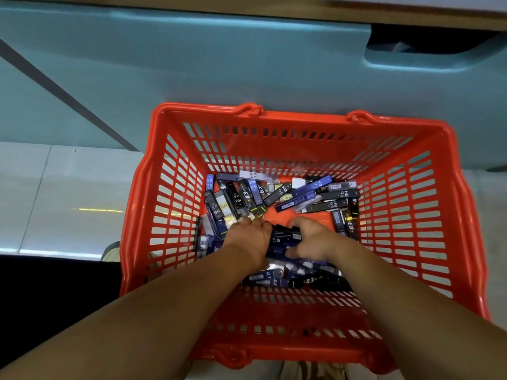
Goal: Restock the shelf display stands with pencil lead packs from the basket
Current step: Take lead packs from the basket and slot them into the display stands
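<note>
An orange slotted basket point(406, 215) stands on the floor below me. Several black, dark blue and purple pencil lead packs point(299, 197) lie loose across its bottom, some marked HB 0.5 or 0.3. Both my arms reach down into it. My left hand point(248, 237) and my right hand point(312, 238) curl from either side round a bunch of dark packs point(284, 238) near the middle of the basket floor. The fingertips of both hands are partly hidden among the packs.
A pale teal shelf base point(219, 58) rises just behind the basket, with a wooden shelf edge point(192, 6) above it and a dark recess point(428, 39) at the upper right. Glossy white floor tiles point(55, 193) lie to the left.
</note>
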A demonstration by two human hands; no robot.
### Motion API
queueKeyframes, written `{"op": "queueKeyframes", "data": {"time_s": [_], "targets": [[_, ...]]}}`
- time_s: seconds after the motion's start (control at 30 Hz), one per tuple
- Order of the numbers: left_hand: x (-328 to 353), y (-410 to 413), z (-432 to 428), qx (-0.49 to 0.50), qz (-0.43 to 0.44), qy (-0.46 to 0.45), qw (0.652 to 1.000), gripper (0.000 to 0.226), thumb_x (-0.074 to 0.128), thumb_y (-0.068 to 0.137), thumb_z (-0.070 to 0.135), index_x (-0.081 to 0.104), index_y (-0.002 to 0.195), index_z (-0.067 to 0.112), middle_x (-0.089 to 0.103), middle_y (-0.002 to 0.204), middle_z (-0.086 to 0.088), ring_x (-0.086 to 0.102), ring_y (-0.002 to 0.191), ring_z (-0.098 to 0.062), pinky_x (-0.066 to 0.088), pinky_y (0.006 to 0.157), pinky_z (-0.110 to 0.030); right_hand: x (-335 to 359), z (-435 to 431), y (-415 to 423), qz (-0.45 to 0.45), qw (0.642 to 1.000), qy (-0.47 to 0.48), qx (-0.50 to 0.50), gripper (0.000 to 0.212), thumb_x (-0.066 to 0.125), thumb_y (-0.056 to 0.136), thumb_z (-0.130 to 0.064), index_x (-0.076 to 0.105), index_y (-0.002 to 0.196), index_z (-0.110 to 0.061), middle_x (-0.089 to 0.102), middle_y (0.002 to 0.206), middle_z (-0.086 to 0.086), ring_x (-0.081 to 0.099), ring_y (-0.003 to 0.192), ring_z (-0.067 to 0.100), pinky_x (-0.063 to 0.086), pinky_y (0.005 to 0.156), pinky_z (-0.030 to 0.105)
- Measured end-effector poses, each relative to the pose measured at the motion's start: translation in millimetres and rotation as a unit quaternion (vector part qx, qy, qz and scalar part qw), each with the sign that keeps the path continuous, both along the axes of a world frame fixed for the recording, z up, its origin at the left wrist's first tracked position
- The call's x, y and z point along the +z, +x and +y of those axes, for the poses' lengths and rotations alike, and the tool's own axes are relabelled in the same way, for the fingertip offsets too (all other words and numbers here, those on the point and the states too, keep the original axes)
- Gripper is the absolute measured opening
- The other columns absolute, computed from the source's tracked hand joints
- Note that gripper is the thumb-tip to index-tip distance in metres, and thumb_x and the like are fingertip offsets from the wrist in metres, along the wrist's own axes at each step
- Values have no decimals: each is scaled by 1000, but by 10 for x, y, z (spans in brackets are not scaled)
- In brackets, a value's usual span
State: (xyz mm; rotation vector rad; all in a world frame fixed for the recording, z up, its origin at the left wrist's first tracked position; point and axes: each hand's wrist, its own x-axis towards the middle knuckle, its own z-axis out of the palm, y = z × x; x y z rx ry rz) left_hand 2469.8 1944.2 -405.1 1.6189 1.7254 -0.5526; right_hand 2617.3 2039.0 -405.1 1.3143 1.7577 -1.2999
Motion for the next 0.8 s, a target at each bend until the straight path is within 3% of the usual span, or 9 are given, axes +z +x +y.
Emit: {"op": "queueKeyframes", "data": {"time_s": [0.1,0.17,0.3,0.33,0.4,0.47,0.6,0.67,0.8], "targets": [[14,-88,-37,9,-25,-17,1000,77,72,90,51,36,149,16,47,145,-9,45,134,-31,47,104,-47,73,104,48,-9,1000,-11,1,72,79,85,-14,44,146,-27,55,141,4,60,111,21,52,95,35],[25,-151,-60,22,-40,-34,998,70,68,92,52,42,146,16,50,141,-8,49,129,-29,52,99,-46,105,137,122,-19,1000,-11,-7,73,72,91,-10,38,153,-28,49,146,5,58,106,18,48,89,31],[36,-182,-76,37,-49,-44,997,61,69,91,50,47,138,17,55,129,-5,57,115,-27,56,90,-45,70,116,277,-27,998,-11,-49,42,61,97,-10,52,134,-25,62,115,5,60,85,14,49,68,28],[46,-174,-72,43,-53,-47,997,59,69,92,47,47,137,17,55,127,-5,58,112,-27,56,89,-45,53,120,295,-22,997,-7,-72,38,60,98,-11,50,133,-25,61,113,4,61,87,15,50,70,29],[62,-168,-63,53,-62,-49,995,54,70,93,40,46,137,17,58,122,-4,61,107,-27,57,89,-44,68,119,301,-6,993,-17,-120,28,60,100,-14,49,124,-26,61,116,4,63,105,22,53,89,38],[62,-190,-55,65,-76,-58,993,50,68,94,31,46,138,19,61,118,-3,62,104,-26,58,88,-44,50,117,321,11,985,-37,-168,33,64,98,-15,53,128,-24,64,123,2,62,115,24,50,102,43],[53,-261,-105,89,-111,-82,986,45,66,96,27,47,136,18,61,125,-6,61,109,-26,52,85,-36,99,81,292,60,926,-125,-350,30,56,100,1,58,120,-22,71,115,7,77,95,27,60,77,41],[73,-294,-155,117,-139,-87,979,43,65,96,28,47,134,18,61,127,-6,61,111,-26,50,86,-35,139,73,266,74,902,-159,-393,29,48,101,3,59,122,-14,69,112,12,76,90,30,62,76,46],[115,-373,-216,257,-232,-67,936,30,66,97,27,49,121,22,65,111,-1,65,95,-18,52,78,-31,206,74,243,93,875,-206,-429,31,46,95,-5,61,122,-9,63,83,10,64,74,29,58,77,50]]}}
